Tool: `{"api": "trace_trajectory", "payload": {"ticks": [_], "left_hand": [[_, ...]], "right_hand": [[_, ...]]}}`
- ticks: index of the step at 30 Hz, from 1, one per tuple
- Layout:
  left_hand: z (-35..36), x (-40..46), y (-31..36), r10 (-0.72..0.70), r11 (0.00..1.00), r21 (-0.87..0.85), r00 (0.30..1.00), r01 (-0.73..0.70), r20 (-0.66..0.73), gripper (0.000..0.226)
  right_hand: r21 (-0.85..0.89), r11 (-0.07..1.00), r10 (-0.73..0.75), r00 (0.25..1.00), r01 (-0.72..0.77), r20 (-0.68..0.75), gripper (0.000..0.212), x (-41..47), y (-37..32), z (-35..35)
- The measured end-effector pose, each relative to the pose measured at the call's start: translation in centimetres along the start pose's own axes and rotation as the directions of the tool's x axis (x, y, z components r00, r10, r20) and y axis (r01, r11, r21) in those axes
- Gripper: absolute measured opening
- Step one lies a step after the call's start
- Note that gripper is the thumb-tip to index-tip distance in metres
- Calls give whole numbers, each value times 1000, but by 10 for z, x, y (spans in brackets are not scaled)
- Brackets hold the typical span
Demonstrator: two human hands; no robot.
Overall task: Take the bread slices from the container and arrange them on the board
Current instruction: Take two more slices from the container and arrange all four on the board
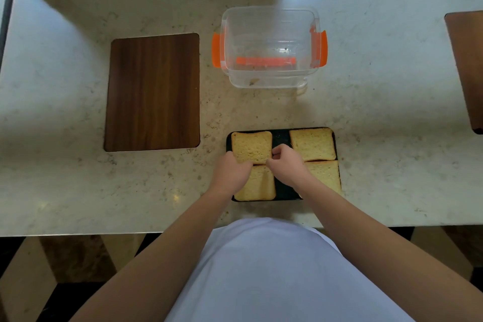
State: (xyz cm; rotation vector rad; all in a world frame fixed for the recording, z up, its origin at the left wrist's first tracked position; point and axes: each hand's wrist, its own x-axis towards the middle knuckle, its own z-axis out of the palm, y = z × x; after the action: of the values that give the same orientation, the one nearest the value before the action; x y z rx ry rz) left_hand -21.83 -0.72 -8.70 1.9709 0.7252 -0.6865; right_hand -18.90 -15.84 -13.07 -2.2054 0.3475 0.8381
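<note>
Both hands pinch the far-left bread slice (251, 147), left hand (230, 173) at its near corner, right hand (286, 165) at its right edge, squaring it on the black board (281, 136); the container (269, 47) looks empty.

A pale marble-patterned countertop (78, 178) spans the view, speckled with faint grey veining. On its left half lies a dark wood-grain rectangular board (153, 91) with rounded corners — flat, long side running away from the viewer. A second brown wooden panel (467, 68) sits at the right edge — only partly in frame — well apart from the first.
</note>
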Motion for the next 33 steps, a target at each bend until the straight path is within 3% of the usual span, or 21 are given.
{"api": "trace_trajectory", "payload": {"ticks": [3, 5, 7, 9, 12, 14, 15, 24, 28, 33], "left_hand": [[-3, -3, 4, -11, 1000, 17, 1000, 11, -3, 14], [-1, -4, 4, 55, 994, 98, 997, -49, -59, 35], [10, -9, 13, 133, 983, 136, 989, -122, -71, 56], [29, -13, 32, 125, 989, 68, 991, -129, 56, 64], [60, -9, 64, 19, 1000, -15, 980, -17, 199, 49], [70, -3, 75, -43, 997, -57, 983, 54, 181, 12], [74, 0, 79, -71, 994, -71, 983, 84, 167, 4], [90, 11, 85, -147, 980, -104, 974, 167, 174, 5], [93, 7, 85, -158, 979, -104, 974, 176, 165, 26], [97, 7, 83, -171, 978, -93, 975, 185, 141, 30]], "right_hand": [[18, 1000, 2, 1000, -2, 24, 45, -4, -3, -3], [52, 999, -12, 1000, 12, 3, 45, -8, -1, -13], [77, 996, -35, 992, 45, -121, 40, -13, 7, -35], [70, 997, -2, 961, 22, -275, 37, -15, 22, -62], [38, 996, 92, 934, -84, -346, 45, -16, 43, -90], [46, 990, 138, 936, -130, -324, 50, -16, 47, -93], [55, 988, 154, 938, -144, -311, 51, -16, 49, -92], [14, 984, 172, 934, -177, -312, 58, -20, 55, -82], [-45, 988, 127, 935, -150, -332, 57, -21, 57, -85], [-110, 985, 96, 946, -136, -311, 55, -22, 57, -86]]}}
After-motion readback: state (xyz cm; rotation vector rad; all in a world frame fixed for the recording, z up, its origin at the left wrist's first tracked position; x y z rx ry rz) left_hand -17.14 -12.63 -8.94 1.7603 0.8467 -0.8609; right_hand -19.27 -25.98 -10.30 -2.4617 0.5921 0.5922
